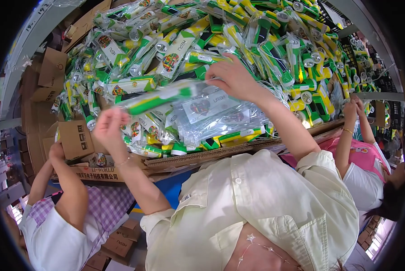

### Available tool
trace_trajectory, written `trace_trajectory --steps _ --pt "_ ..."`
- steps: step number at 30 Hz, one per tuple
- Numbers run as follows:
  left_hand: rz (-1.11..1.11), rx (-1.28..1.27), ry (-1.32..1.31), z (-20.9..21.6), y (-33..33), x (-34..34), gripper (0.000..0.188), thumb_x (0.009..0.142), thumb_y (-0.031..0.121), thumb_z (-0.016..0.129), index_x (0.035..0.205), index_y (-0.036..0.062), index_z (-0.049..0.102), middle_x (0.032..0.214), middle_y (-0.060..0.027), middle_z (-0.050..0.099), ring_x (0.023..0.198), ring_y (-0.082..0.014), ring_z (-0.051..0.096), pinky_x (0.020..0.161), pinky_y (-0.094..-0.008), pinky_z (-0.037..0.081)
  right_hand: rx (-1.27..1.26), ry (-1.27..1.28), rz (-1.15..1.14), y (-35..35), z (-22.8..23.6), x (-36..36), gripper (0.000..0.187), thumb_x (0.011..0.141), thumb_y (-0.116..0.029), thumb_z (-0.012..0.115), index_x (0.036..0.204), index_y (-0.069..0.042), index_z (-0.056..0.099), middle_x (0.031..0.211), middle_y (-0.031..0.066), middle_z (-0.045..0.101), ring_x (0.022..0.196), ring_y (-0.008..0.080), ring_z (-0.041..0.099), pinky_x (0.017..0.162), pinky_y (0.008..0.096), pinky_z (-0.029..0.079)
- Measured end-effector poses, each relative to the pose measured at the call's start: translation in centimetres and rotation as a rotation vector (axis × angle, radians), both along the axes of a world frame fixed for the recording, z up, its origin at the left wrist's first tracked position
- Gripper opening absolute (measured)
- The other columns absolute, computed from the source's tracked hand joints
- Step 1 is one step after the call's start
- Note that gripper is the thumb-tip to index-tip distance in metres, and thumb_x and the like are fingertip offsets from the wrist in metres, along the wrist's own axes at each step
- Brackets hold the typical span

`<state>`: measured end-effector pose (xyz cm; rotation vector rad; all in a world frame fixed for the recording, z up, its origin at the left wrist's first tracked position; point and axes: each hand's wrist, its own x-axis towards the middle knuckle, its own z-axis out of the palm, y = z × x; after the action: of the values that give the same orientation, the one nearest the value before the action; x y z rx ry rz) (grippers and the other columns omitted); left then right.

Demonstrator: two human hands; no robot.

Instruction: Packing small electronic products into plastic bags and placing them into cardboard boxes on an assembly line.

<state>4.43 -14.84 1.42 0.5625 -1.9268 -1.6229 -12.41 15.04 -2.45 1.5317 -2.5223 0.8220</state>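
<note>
A green and yellow flashlight (159, 99) in a clear plastic bag is stretched between my hands, smeared by motion. My left hand (110, 126) is closed on its left end. At the other end, my right hand (234, 79) has its fingers curled at the clear bag's edge, apparently pinching it. Below the right hand lies a stack of flat clear plastic bags (220, 113) with printed white cards inside. Behind and around both hands rises a large heap of bagged green and yellow flashlights (175, 49).
A cardboard wall (243, 148) edges the heap on my side. An open carton flap (76, 137) stands at left. Co-workers' hands are near on both sides: one person's hands (56, 153) at left, another's (353, 108) at right. Grey metal posts (26, 54) frame the bench.
</note>
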Motion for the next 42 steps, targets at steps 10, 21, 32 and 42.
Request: trace_trajectory --steps 10,21,32,42 --pt "0.722 -0.270 0.132 -2.5 -17.7 -1.2 0.014 0.086 0.007 0.061 0.090 -0.0062 0.064 0.082 -0.0107 0.066 0.069 -0.0135 0.062 0.064 -0.0235 0.050 0.084 0.013 -0.101 -1.3 -8.9 1.5 0.017 0.075 -0.023 0.068 0.087 -0.013 0.062 0.093 0.0022 0.057 0.096 0.0204 0.056 0.085 0.0374 0.039" --pt "-0.409 -0.723 -0.027 -6.1 3.4 -8.4 0.029 0.078 0.011 0.066 0.106 0.0082 0.064 0.100 -0.0072 0.066 0.092 -0.0205 0.061 0.078 -0.0318 0.047 0.109 -0.324 -0.207 -1.6 -7.6 2.1 0.013 0.071 -0.021 0.070 0.077 -0.013 0.061 0.076 -0.0006 0.060 0.082 0.0191 0.060 0.085 0.0357 0.039" --pt "-0.801 -0.489 -0.365 -3.9 12.1 -6.5 0.016 0.075 0.024 0.066 0.074 0.0076 0.069 0.069 -0.0124 0.063 0.062 -0.0315 0.060 0.056 -0.0389 0.046 -0.153 -0.049 -0.038 1.2 -1.3 4.9 0.008 0.074 -0.014 0.068 0.080 -0.017 0.067 0.071 -0.0012 0.056 0.076 0.0182 0.058 0.086 0.0399 0.041" --pt "-0.574 -0.720 -0.437 -1.2 9.7 -0.5 0.016 0.076 0.026 0.068 0.081 0.0109 0.072 0.076 -0.0088 0.067 0.069 -0.0260 0.063 0.059 -0.0363 0.047 0.286 0.017 0.109 3.6 1.7 6.3 0.024 0.065 -0.003 0.063 0.085 -0.016 0.065 0.078 0.0023 0.053 0.081 0.0202 0.057 0.092 0.0480 0.038"
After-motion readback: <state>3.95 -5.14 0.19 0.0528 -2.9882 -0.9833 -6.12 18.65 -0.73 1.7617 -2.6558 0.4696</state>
